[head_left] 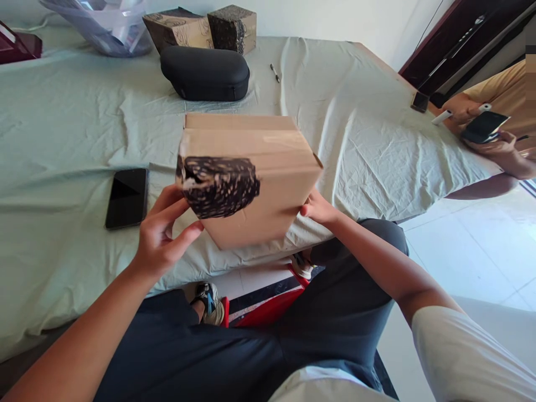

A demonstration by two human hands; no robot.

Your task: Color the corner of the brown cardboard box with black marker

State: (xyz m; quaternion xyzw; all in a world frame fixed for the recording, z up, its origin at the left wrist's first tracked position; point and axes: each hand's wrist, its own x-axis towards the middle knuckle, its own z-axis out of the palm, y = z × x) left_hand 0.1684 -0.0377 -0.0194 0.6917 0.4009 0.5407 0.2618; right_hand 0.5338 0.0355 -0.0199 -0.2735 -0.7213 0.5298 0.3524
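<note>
Both hands hold a brown cardboard box (pixel 276 184), tilted over the front edge of the cloth-covered table (pixel 62 123). A patch of black scribble marks the left part of its near face. My left hand (pixel 163 231) grips the lower left corner, thumb and fingers on either side of it. At the box's right side is my right hand (pixel 316 207), its thumb on the near face and its other fingers hidden behind the cardboard. A black phone (pixel 127 198) lies flat to the left of my left hand.
Behind the box stand a black case (pixel 205 72), two cardboard boxes (pixel 180 30) (pixel 232 28) and a plastic basket (pixel 113 28). A pen (pixel 274 73) lies right of the case. At the far right, another person's hands (pixel 498 142) hold a dark device.
</note>
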